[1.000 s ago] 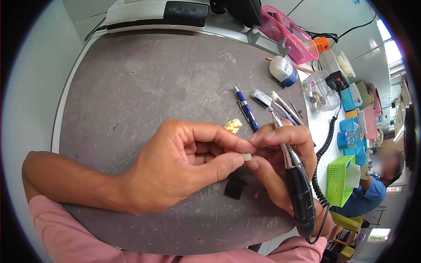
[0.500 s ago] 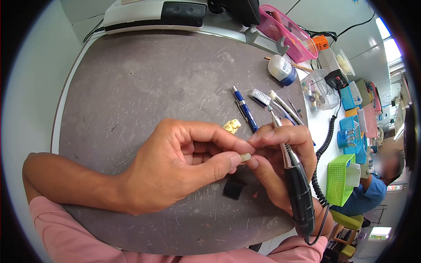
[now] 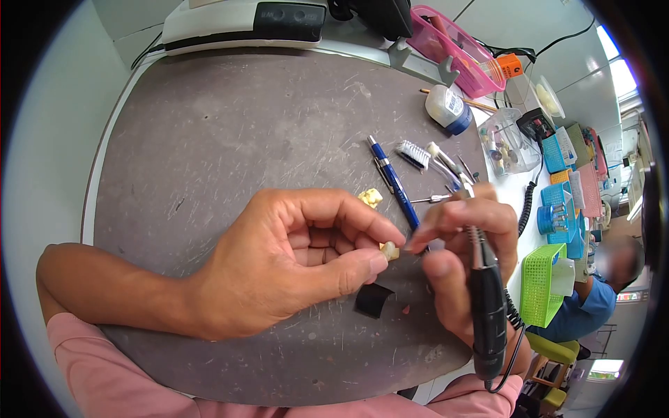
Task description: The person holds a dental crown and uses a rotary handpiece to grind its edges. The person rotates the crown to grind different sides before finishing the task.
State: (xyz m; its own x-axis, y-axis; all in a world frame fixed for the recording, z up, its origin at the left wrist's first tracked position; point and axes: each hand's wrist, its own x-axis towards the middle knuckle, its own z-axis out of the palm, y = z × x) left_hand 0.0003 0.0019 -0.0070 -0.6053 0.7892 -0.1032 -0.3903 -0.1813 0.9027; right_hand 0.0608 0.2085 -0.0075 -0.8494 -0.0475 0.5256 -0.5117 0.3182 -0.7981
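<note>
Between the thumb and forefinger of my left hand (image 3: 293, 268) is a small off-white, tooth-like piece (image 3: 391, 252), pinched over the middle of the bench. My right hand (image 3: 456, 272) holds a black rotary handpiece (image 3: 489, 317), its metal nose pointing up and away from me. The right fingertips are near the small piece and appear apart from it. Just beyond my hands lie a pale yellow lump (image 3: 370, 198) and a blue mechanical pencil (image 3: 391, 177). A black square (image 3: 373, 300) rests on the bench below the pinched piece.
Brushes (image 3: 413, 155) and thin tools lie right of the pencil, near a jar with a blue lid (image 3: 448, 109). A pink basket (image 3: 481, 80), clear box (image 3: 509, 143) and green basket (image 3: 540, 285) stand rightward. A coiled cord (image 3: 526, 209) runs there. Another person (image 3: 589, 306) sits beyond.
My right hand has drawn back to the right with the handpiece, and its fingertips have left the small piece. The piece has turned in my left fingers and shows more of itself.
</note>
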